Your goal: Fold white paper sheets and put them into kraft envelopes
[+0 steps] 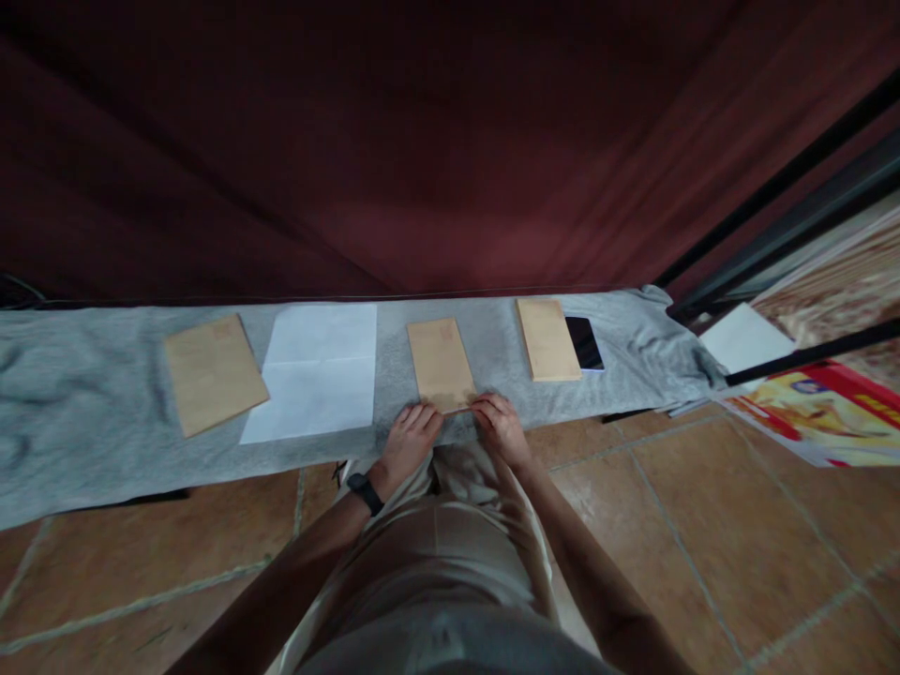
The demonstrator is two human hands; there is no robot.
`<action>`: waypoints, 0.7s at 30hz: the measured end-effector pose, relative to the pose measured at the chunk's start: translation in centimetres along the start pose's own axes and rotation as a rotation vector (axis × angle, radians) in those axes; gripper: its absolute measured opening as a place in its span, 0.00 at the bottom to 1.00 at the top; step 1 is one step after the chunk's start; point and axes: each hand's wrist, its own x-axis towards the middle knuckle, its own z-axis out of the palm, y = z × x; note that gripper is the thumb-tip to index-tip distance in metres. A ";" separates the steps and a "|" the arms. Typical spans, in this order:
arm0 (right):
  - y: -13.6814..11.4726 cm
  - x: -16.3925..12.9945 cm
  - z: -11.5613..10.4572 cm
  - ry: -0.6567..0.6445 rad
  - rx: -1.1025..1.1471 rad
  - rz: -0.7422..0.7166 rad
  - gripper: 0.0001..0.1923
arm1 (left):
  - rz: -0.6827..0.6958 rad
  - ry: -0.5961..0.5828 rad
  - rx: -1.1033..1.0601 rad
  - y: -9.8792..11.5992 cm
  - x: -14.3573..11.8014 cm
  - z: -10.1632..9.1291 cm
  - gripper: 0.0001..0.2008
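Note:
A brown paper envelope (442,361) lies on the grey cloth in front of me, its near end between my two hands. My left hand (410,436), with a dark watch on the wrist, pinches the near left corner. At the near right corner my right hand (501,427) has its fingers closed on the same edge. The near edge looks folded or slightly raised there. Left of the envelope lies a creased white sheet of paper (320,375). To the right sits a stack of brown envelopes (548,342).
More brown envelopes (215,375) overlap the sheet's left side. A dark-screened phone (586,345) lies partly under the right stack. Grey cloth (98,403) covers the narrow surface, with a dark red curtain (450,187) behind. Black bars (808,178) and a colourful printed board (830,412) stand right.

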 end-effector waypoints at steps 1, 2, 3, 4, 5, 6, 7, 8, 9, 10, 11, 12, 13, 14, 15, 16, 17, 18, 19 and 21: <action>0.0 0.0 0.1 0.007 0.006 0.007 0.12 | -0.027 0.018 -0.012 0.0 0.0 0.1 0.06; 0.0 0.0 0.1 0.010 0.008 0.013 0.12 | -0.053 0.037 -0.025 0.1 0.0 0.2 0.06; 0.0 0.1 0.1 0.009 0.006 0.019 0.12 | -0.074 0.055 -0.036 0.1 0.1 0.3 0.06; -0.1 0.3 0.1 0.006 0.003 0.024 0.11 | -0.086 0.069 -0.045 0.2 0.2 0.3 0.07; -0.1 0.5 0.1 0.001 -0.001 0.028 0.11 | -0.092 0.079 -0.053 0.2 0.2 0.4 0.07; -0.1 0.7 0.1 -0.001 -0.006 0.031 0.11 | -0.095 0.087 -0.061 0.2 0.3 0.4 0.08; -0.2 0.9 0.1 -0.002 -0.010 0.034 0.10 | -0.104 0.097 -0.069 0.2 0.4 0.4 0.08; -0.3 1.0 0.0 0.000 -0.013 0.039 0.10 | -0.116 0.107 -0.077 0.2 0.5 0.4 0.08; -0.3 1.1 0.0 0.001 -0.015 0.043 0.10 | -0.127 0.116 -0.083 0.2 0.5 0.4 0.09; -0.3 1.2 0.0 0.003 -0.014 0.046 0.09 | -0.133 0.121 -0.085 0.1 0.5 0.4 0.09; -0.4 1.1 0.0 0.004 -0.010 0.047 0.09 | -0.131 0.121 -0.083 0.1 0.5 0.3 0.09; -0.4 1.1 0.0 0.007 -0.001 0.048 0.09 | -0.117 0.116 -0.081 0.0 0.5 0.3 0.08; -0.4 0.9 0.0 0.016 0.015 0.049 0.08 | -0.089 0.107 -0.083 -0.1 0.4 0.3 0.08; -0.5 0.7 0.0 0.027 0.035 0.048 0.08 | -0.057 0.099 -0.090 -0.1 0.2 0.3 0.08; -0.5 0.5 -0.1 0.040 0.056 0.045 0.08 | -0.036 0.096 -0.103 -0.2 0.1 0.3 0.09; -0.6 0.3 -0.1 0.051 0.074 0.040 0.08 | -0.029 0.100 -0.119 -0.2 -0.1 0.3 0.09; -0.8 0.1 -0.2 0.057 0.084 0.032 0.08 | -0.036 0.107 -0.135 -0.1 -0.2 0.3 0.09; -1.0 0.0 -0.3 0.056 0.086 0.021 0.08 | -0.053 0.115 -0.148 -0.1 -0.3 0.3 0.09; -1.2 0.0 -0.3 0.047 0.082 0.007 0.09 | -0.074 0.122 -0.154 0.0 -0.3 0.3 0.09; -1.8 0.0 -0.4 0.017 0.066 -0.018 0.10 | -0.088 0.126 -0.157 0.1 -0.3 0.2 0.10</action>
